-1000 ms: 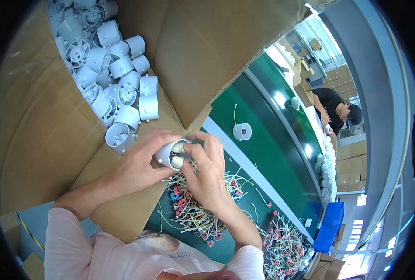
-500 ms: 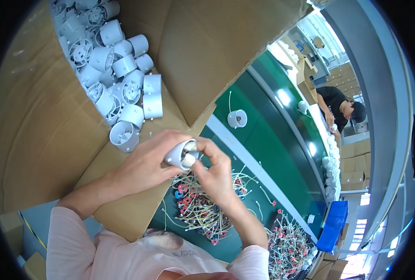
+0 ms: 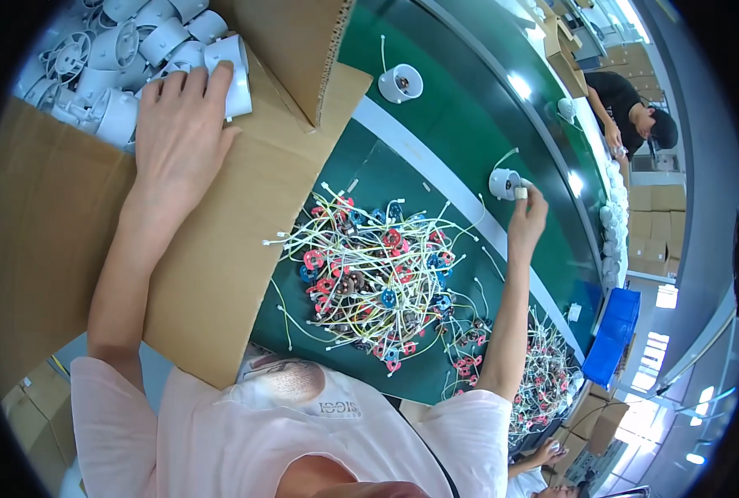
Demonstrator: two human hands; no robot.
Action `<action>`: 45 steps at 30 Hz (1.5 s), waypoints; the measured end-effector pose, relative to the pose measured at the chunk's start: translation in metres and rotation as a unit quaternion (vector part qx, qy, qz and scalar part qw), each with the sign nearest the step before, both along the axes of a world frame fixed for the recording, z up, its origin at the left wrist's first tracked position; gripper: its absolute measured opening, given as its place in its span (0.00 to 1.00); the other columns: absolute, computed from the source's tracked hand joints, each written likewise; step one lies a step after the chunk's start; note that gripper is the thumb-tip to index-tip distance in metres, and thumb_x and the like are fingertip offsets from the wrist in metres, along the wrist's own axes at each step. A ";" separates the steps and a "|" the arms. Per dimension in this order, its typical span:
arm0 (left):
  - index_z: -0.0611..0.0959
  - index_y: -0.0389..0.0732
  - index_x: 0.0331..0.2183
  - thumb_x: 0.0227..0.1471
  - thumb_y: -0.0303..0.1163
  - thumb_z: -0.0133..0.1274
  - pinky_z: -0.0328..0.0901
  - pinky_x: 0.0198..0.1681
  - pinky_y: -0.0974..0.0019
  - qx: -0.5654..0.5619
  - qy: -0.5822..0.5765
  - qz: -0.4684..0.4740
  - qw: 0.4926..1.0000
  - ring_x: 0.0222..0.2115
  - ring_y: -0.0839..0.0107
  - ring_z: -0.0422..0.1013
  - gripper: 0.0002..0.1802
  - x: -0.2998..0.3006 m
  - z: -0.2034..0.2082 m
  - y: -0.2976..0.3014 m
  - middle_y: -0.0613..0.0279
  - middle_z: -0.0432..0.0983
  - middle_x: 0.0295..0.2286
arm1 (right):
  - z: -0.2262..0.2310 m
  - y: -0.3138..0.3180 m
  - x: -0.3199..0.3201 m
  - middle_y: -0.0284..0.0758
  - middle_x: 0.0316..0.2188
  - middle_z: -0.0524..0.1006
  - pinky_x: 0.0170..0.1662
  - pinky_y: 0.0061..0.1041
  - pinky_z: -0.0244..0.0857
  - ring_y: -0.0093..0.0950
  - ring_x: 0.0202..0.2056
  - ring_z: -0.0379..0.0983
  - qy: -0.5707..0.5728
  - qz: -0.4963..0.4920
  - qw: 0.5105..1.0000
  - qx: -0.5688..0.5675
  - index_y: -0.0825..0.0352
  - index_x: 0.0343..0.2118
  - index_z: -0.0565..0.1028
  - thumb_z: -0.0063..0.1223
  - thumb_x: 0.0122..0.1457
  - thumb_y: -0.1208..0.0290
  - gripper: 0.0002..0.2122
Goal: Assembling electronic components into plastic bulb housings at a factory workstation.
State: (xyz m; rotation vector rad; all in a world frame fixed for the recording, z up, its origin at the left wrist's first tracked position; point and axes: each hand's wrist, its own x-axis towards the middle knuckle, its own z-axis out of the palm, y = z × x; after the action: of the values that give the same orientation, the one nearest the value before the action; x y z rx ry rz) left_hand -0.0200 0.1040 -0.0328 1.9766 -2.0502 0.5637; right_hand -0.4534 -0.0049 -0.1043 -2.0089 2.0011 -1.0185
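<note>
My left hand reaches into the cardboard box at the upper left. Its fingers stretch apart over a white cylindrical plastic housing at the near edge of a heap of similar housings. My right hand is extended to the green conveyor belt, with white covers on the fingertips. Those fingertips pinch the right rim of another white housing, which has a short pale cable sticking up. A further housing with dark parts inside stands farther up the belt, its cable also raised.
A tangled pile of wired red, blue and brown coil parts lies before me; another pile sits to its right. A blue bin stands at the belt's right. One person works across the belt, another at lower right.
The housing that was between both hands is now at the belt in my right hand, which moved right. My left hand has gone back to the heap in the box.
</note>
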 end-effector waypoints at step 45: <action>0.74 0.42 0.40 0.31 0.36 0.65 0.55 0.52 0.55 -0.002 0.301 -0.439 0.847 0.45 0.57 0.65 0.30 -0.058 0.048 0.059 0.59 0.68 0.42 | 0.136 0.116 0.091 0.39 0.33 0.74 0.21 0.16 0.63 0.22 0.29 0.71 -0.315 0.355 0.837 0.274 0.74 0.40 0.70 0.50 0.53 0.75 0.12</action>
State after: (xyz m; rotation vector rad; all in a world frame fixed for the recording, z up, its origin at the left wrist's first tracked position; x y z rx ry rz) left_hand -0.0780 0.1630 0.0154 0.8175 -2.1636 -0.2311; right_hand -0.3623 0.1115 0.0320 -1.5719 0.9190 -0.6768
